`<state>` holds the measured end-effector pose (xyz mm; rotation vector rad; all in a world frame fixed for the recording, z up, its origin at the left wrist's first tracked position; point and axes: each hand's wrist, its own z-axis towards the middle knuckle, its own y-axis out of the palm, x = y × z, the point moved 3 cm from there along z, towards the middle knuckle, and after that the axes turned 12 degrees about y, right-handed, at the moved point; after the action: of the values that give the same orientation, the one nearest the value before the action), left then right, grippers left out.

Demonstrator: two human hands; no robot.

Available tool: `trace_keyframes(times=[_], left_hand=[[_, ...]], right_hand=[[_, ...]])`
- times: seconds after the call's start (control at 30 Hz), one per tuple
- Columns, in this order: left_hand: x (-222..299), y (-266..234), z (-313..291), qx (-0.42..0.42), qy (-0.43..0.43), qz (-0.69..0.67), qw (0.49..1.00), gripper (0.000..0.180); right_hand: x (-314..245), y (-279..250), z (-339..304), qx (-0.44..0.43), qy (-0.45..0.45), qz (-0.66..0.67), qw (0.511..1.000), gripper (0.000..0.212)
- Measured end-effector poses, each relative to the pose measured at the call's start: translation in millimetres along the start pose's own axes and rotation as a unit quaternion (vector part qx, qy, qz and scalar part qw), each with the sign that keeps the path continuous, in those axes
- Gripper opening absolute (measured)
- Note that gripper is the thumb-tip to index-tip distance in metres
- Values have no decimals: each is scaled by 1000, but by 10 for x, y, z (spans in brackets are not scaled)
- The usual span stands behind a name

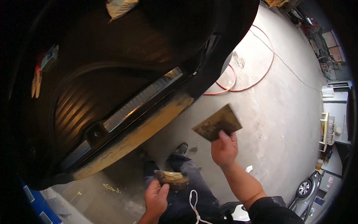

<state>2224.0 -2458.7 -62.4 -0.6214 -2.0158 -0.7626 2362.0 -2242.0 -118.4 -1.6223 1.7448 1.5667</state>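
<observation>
My right hand (225,149) is raised over the floor, its thumb pinching the lower edge of a flat square tan sheet (213,127) with dark smudges, much like sandpaper. Lower and to the left, my left hand (156,196) grips a small rectangular piece (174,180), dark-edged and streaked with pale tan; its exact kind I cannot tell. Both are apart from the vehicle. Ahead on the left is the vehicle's open cargo area, and along its outer edge runs a bumper (138,138) with a dull tan, sanded-looking band.
A ridged dark cargo floor (74,108) lies behind a metallic sill strip (143,99). Gloves with red cuffs (36,80) and a pale bag (121,8) are inside. A red hose (257,84) loops over the concrete. A grey car (305,190) stands at the right.
</observation>
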Motion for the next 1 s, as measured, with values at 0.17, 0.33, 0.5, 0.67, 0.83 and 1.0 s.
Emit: trace_keyframes(times=[0.17, 0.33, 0.5, 0.67, 0.83, 1.0], left_hand=[[223, 78, -172, -27, 5, 13, 1000, 27], [626, -109, -313, -51, 66, 29, 996, 24], [1257, -626, -658, -37, 141, 65, 987, 27], [1779, -1265, -1215, 5, 211, 163, 964, 28], [1848, -2202, -1702, 7, 246, 96, 965, 30], [1961, -3230, -2249, 27, 260, 192, 946, 31]], right_hand=[[-425, 710, -747, -79, 119, 171, 975, 40], [-534, 1020, -1131, -283, 24, -193, 939, 36], [-519, 1169, -1350, -133, 8, -243, 961, 40], [-395, 2094, -2127, -153, -207, -391, 883, 41], [233, 3277, -2843, -208, -474, -507, 689, 54], [931, 4052, -3418, -230, -467, -507, 688, 52]])
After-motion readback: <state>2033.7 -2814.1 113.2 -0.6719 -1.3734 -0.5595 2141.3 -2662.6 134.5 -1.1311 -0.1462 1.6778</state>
